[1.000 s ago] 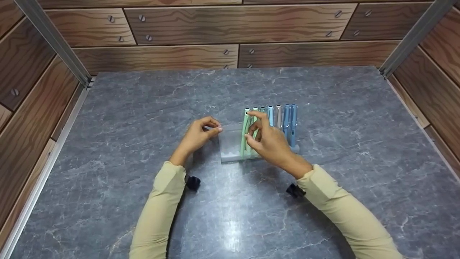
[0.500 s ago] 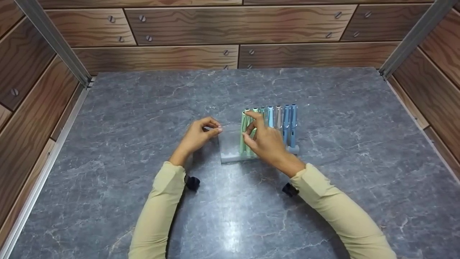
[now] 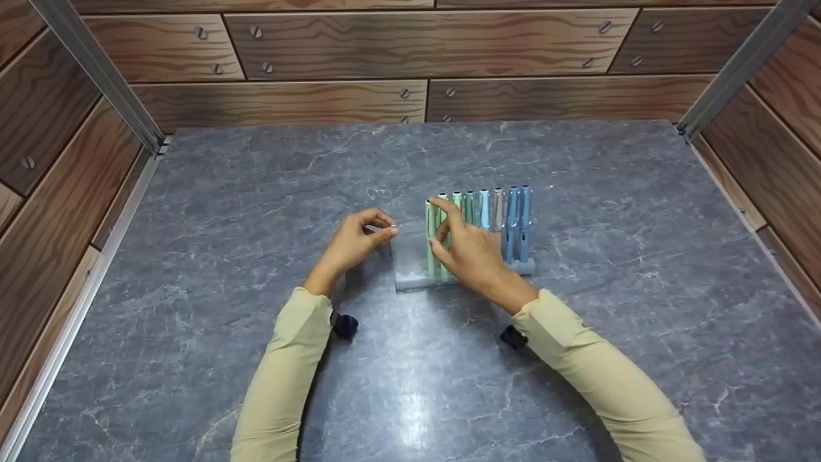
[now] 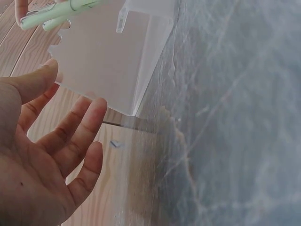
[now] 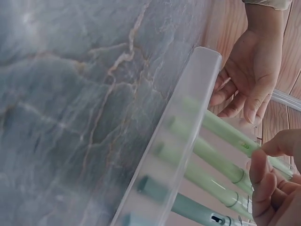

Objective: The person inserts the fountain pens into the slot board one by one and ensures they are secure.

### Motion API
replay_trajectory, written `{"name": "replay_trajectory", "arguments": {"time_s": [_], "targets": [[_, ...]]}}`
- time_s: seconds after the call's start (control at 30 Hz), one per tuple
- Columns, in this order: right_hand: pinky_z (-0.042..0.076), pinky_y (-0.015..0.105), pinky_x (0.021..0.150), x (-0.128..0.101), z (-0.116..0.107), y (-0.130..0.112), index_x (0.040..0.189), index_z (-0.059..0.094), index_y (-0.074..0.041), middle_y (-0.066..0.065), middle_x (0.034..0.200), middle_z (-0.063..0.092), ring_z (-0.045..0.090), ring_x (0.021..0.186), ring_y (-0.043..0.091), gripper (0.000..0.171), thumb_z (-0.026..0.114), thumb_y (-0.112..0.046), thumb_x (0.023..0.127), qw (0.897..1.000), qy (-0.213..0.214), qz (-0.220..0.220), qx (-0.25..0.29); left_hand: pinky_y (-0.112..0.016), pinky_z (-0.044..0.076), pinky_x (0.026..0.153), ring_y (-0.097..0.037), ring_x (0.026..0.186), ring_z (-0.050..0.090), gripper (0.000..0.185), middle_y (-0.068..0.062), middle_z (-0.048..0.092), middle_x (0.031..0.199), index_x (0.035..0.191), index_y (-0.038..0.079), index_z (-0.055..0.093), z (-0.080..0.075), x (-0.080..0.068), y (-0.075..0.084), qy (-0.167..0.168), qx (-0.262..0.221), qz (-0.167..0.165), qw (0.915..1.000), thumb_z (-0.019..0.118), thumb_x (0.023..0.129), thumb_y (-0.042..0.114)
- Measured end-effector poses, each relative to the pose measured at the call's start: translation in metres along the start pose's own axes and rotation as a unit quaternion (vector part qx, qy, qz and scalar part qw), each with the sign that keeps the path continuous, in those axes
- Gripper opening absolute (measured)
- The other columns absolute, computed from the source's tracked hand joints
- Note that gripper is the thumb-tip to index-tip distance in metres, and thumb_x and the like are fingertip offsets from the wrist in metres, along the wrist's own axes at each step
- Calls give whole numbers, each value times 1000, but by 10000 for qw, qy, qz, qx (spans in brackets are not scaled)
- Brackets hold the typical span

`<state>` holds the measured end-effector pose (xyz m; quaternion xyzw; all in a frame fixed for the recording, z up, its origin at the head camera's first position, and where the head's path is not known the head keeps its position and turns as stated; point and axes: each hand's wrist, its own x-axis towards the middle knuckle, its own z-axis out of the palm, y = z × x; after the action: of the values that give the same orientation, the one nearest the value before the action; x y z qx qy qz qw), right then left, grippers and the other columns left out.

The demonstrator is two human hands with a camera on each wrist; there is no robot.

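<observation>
Head view: a frosted plastic pen stand (image 3: 410,269) sits near the middle of the grey marble tabletop (image 3: 192,256), with a row of pens upright in it, green ones toward its left end and blue ones (image 3: 517,221) at its right. The left hand (image 3: 351,244) pinches the stand's upper left corner between thumb and fingertips. The right hand (image 3: 471,247), in front of the stand, grips the leftmost pale green pen (image 3: 430,237) near its top with thumb and forefinger.

The stand looks light; if the left hand's corner pinch loosens while the pen is pushed or pulled, the stand could tip or slide and spill the row. A pen pressed in at a slant could also jam against the next pen rather than seat in the stand's base.

The right wrist view shows the green pens (image 5: 221,167) through the stand's translucent wall (image 5: 174,155), which the head view blurs. The left wrist view shows the left hand (image 4: 42,155)'s lower fingers spread loose beside the stand (image 4: 108,61), hidden from above.
</observation>
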<state>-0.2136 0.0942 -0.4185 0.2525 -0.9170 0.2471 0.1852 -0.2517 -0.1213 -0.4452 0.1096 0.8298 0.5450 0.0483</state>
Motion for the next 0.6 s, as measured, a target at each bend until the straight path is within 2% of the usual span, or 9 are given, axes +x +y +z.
{"name": "replay_trajectory", "arguments": {"time_s": [0.4, 0.6], "targets": [[35, 27, 44, 2, 2, -2, 139, 42, -7, 1, 74, 64, 45, 50, 12, 58, 67, -12, 87, 9996, 11, 238, -136, -33, 56, 70, -33, 84, 68, 18, -12, 69, 100, 101, 4, 67, 0, 0, -1, -21, -40, 15, 10000, 68, 90, 18], [34, 28, 44, 4, 2, -3, 140, 44, -10, 0, 72, 59, 43, 51, 12, 58, 68, -16, 87, 9992, -40, 296, -274, -32, 55, 71, -32, 83, 68, 17, -11, 69, 100, 101, 5, 67, 0, -1, -1, -24, -113, 29, 9999, 68, 90, 17]]}}
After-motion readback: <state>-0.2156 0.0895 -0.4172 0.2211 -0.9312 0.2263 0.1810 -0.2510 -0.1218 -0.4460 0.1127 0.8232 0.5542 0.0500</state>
